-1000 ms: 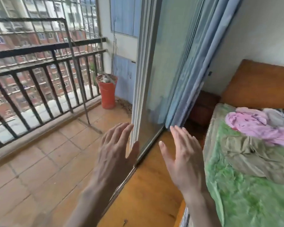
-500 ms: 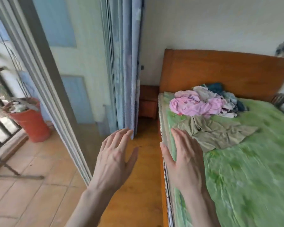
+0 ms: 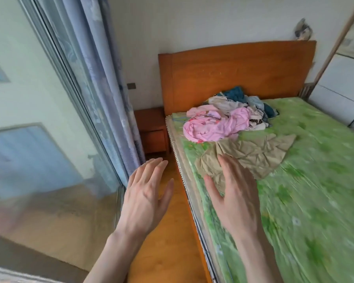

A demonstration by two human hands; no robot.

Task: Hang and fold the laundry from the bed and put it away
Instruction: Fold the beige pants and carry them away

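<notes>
From my head camera, my left hand (image 3: 145, 198) is raised over the wooden floor (image 3: 168, 242), fingers straight, holding nothing. My right hand (image 3: 234, 196) is spread flat above the edge of the bed (image 3: 315, 190), also holding nothing. The laundry lies near the headboard (image 3: 239, 72): a khaki garment (image 3: 258, 153) nearest, a pink garment (image 3: 215, 126) behind it, then a mixed pile (image 3: 245, 103).

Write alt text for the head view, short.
Both hands, left hand and right hand, are open and empty, reaching toward a pile of laundry on a green-sheeted bed. A tan garment lies nearest, beside a pink one; curtain at left.
</notes>
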